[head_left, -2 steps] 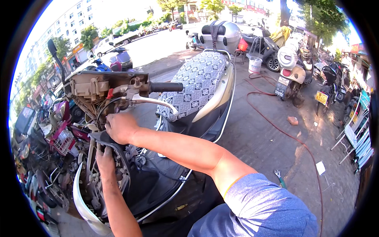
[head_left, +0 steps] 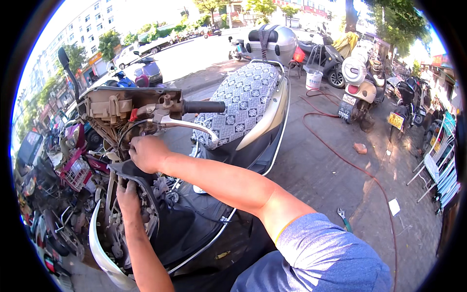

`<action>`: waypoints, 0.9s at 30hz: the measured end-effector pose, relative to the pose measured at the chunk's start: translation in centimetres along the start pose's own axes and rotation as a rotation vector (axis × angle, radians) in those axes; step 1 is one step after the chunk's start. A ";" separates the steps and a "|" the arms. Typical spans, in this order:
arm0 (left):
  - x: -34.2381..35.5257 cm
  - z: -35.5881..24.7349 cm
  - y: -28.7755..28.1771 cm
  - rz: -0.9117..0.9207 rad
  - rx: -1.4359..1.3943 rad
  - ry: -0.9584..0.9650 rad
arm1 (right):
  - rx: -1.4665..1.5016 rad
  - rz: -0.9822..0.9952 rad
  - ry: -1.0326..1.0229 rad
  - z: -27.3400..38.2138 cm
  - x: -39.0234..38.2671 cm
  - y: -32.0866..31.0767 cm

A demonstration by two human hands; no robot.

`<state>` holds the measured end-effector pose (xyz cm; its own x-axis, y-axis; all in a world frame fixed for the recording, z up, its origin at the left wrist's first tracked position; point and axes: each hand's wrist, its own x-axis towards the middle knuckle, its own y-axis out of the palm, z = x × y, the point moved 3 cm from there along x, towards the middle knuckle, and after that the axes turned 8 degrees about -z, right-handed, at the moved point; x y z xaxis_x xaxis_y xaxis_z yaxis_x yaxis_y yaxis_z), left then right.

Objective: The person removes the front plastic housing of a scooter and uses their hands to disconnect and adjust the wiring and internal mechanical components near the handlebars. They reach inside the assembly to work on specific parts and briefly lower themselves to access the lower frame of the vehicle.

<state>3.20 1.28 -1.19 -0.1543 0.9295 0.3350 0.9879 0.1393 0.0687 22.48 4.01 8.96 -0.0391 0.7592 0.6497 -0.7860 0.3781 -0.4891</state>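
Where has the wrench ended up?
In the head view, the wrench lies on the paved ground at lower right, just right of the person's right upper arm and near the red hose.

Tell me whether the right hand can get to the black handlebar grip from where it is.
Probably yes. The right hand sits just below the silver brake lever, and the black handlebar grip lies bare just above that; only the lever stands between them.

Grey brick pavement [head_left: 311, 170] carries a scooter [head_left: 243, 121] stripped at the front. On the pavement lie a red hose [head_left: 340, 155], a brick fragment [head_left: 360, 148], a wrench [head_left: 343, 219] and a paper scrap [head_left: 394, 207].
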 end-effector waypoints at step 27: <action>2.5 3.1 -0.5 -0.295 0.071 -0.189 | 0.115 -0.019 -0.015 0.4 -2.0 1.2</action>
<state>2.34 4.60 -3.35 -0.4339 0.8915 0.1301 0.9009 0.4284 0.0691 21.32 2.72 7.32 -0.0320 0.7439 0.6675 -0.8521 0.3287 -0.4072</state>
